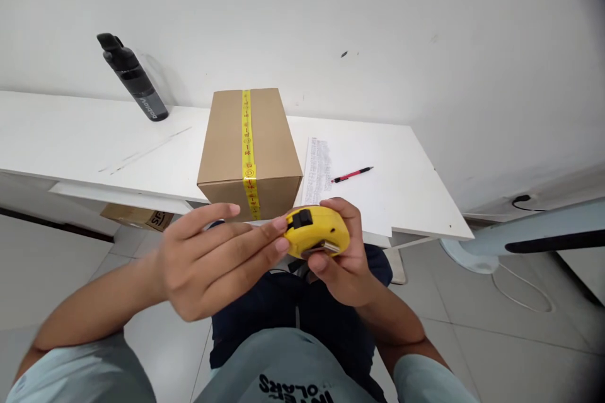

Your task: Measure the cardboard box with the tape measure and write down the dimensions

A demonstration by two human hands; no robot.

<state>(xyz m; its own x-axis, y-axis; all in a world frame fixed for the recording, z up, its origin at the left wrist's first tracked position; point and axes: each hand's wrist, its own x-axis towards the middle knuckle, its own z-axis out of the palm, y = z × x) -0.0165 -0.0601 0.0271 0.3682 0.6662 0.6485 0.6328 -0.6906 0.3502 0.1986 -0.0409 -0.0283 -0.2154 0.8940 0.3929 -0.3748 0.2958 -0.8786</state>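
Note:
A yellow tape measure [317, 230] with a black button and a metal belt clip is held up in front of my body. My right hand [347, 255] is closed around its right end, the thumb below near the clip and the fingers behind the case. My left hand [212, 258] reaches across from the left, its fingertips pressed together at the mouth of the case. One left finger stands apart from the others. Any blade end between the left fingertips is hidden. Just beyond the hands sits a closed cardboard box [269, 145] sealed with yellow printed tape.
A dark bottle [135, 79] stands at the back left of the white table [75, 132]. Right of the box lie a sheet of paper [363, 208] and a red and black pen [352, 174]. Another carton [137, 216] is beneath the table. The wall borders the back.

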